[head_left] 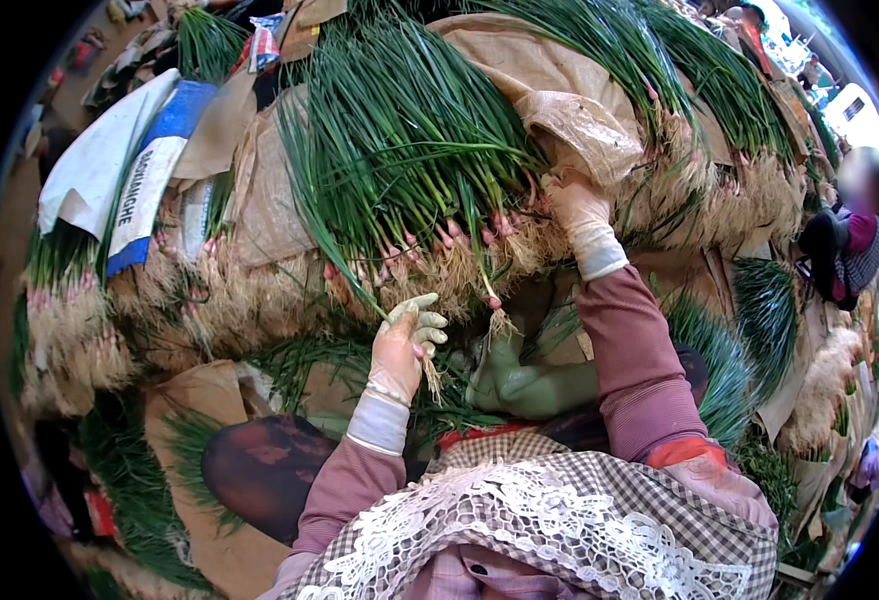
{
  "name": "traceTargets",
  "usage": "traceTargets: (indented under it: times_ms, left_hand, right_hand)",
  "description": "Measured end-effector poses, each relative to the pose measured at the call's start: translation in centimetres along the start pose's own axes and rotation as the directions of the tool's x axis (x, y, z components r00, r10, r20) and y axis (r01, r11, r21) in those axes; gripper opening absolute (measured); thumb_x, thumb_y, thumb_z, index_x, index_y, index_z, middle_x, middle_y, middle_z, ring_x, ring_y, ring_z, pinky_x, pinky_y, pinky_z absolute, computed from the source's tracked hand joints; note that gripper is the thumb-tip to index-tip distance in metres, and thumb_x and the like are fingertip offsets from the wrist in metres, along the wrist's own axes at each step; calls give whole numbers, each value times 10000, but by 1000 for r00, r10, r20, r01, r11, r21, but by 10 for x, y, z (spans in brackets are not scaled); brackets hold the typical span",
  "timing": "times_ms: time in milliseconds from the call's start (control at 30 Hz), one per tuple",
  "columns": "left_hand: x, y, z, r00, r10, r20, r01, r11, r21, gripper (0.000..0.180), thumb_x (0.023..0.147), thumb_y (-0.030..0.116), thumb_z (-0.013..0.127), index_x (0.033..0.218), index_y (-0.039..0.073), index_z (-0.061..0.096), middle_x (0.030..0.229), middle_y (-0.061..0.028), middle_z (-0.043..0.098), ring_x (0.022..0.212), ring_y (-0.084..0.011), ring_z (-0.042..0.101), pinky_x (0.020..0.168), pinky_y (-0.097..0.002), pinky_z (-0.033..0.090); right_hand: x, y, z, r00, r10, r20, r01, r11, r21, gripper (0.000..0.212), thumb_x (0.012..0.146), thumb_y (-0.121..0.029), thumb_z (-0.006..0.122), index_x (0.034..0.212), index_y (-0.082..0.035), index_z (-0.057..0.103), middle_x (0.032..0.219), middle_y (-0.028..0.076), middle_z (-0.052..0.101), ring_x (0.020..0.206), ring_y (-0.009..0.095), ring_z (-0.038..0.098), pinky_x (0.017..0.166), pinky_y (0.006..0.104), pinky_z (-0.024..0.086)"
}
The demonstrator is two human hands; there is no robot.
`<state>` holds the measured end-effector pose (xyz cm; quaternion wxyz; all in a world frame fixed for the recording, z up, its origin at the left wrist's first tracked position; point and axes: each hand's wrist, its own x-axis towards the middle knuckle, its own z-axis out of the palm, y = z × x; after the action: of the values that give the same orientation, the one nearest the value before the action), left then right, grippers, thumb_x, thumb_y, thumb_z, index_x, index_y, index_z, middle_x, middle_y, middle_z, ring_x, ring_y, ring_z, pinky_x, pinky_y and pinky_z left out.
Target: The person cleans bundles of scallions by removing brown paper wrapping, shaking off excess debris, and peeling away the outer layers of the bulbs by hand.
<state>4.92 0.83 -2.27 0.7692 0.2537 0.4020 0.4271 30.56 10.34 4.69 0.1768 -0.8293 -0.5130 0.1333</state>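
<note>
In front of me lies a thick pile of scallions [415, 130], green tops away from me, pink bulbs and tan roots toward me. My left hand [405, 345], in a pale thin glove, is closed around one scallion [346, 283]; its leaves reach up to the pile and its roots hang below the fingers. At the pile's right, my gloved right hand [577, 207] is bent in against the bulbs, beside the fold of a brown sheet [585, 125]. Its fingertips are hidden, and what they grip cannot be made out. Between my hands, a single scallion [494, 302] hangs off the pile's edge.
More scallion bundles [720, 100] lie to the right, and others under white-and-blue sacking [150, 170] on the left. Below are my green boot [520, 385], loose scallions [710, 360] and brown sheeting [210, 470]. A person [850, 230] sits at the far right.
</note>
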Motion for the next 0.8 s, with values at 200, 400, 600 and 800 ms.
traceTargets:
  times_ms: [200,400,600,800]
  left_hand:
    - [2,1,7,994,104,31,-104,995,-10,316,882,242,366,896,-18,545,523,-40,491,442,-111,483,401,-192,365]
    - [-5,9,11,983,144,113,-138,989,-59,414,872,320,374,813,-46,558,496,-32,463,441,-141,453,472,-249,402]
    - [-5,-7,21,990,106,95,-128,957,259,379,866,354,390,1028,31,504,759,4,542,553,-47,454,470,-151,350]
    - [-12,-5,23,989,147,14,-146,958,248,261,852,291,443,903,59,551,696,12,559,540,-37,436,454,-149,318]
  right_hand:
    - [23,0,5,998,-58,1,56,962,268,262,783,-284,506,986,-122,542,847,102,583,774,170,567,643,293,439]
    - [-47,-35,-8,931,-360,56,287,819,497,298,833,-326,459,950,-63,534,742,88,573,676,177,554,598,290,452]
    - [-144,-33,54,802,-530,274,537,842,57,268,812,-285,477,899,-41,546,804,182,561,741,309,552,639,343,440]
    - [-131,-13,48,696,-447,562,-26,766,642,438,758,-405,550,926,-2,563,782,97,598,727,160,554,654,272,426]
